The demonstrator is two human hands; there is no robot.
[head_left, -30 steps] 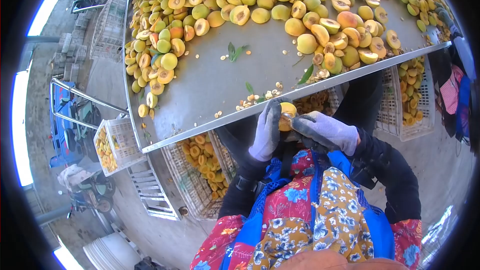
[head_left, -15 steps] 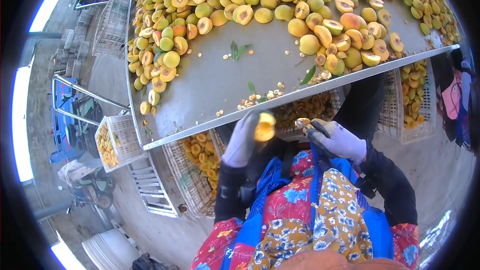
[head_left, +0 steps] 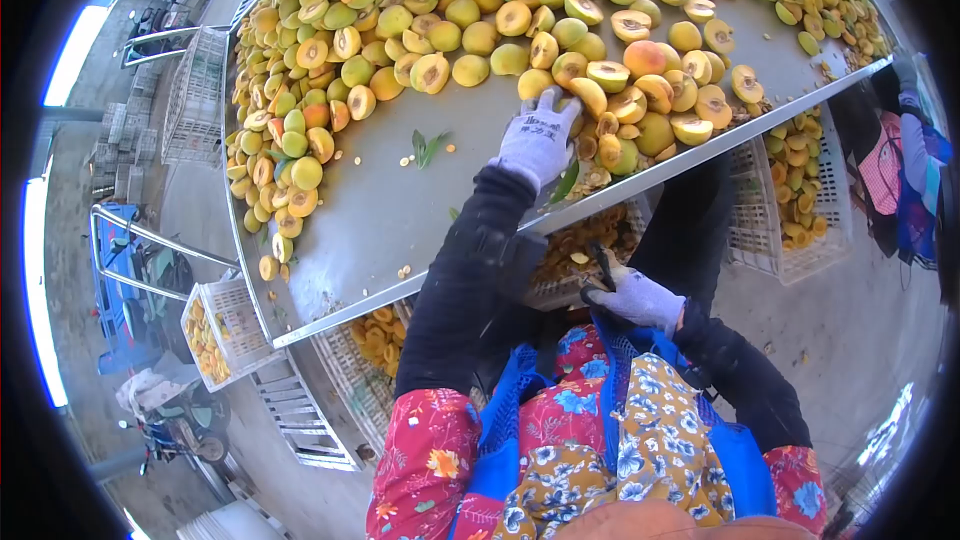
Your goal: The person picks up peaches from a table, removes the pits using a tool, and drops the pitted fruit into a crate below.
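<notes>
My left hand [head_left: 537, 138], in a grey glove, reaches out over the metal table [head_left: 380, 210]. Its fingers are spread on the near edge of a heap of yellow-green peaches [head_left: 470, 10], some whole and some halved, and touch a fruit [head_left: 588, 94] without gripping it. My right hand [head_left: 640, 298], also gloved, stays low near my body, below the table edge. It is shut on a small dark knife [head_left: 602, 266] that points up. A crate of halved fruit [head_left: 575, 250] sits under the table between my hands.
Loose pits and leaves [head_left: 430, 145] lie on the bare part of the table. White crates of halved fruit stand at the left [head_left: 215, 325] and at the right [head_left: 800, 190]. Another person's sleeve [head_left: 905, 170] is at the right edge.
My left hand let go of the halved fruit that it held near the table edge and stretched up onto the table to the heap. My right hand dropped slightly, still holding the knife.
</notes>
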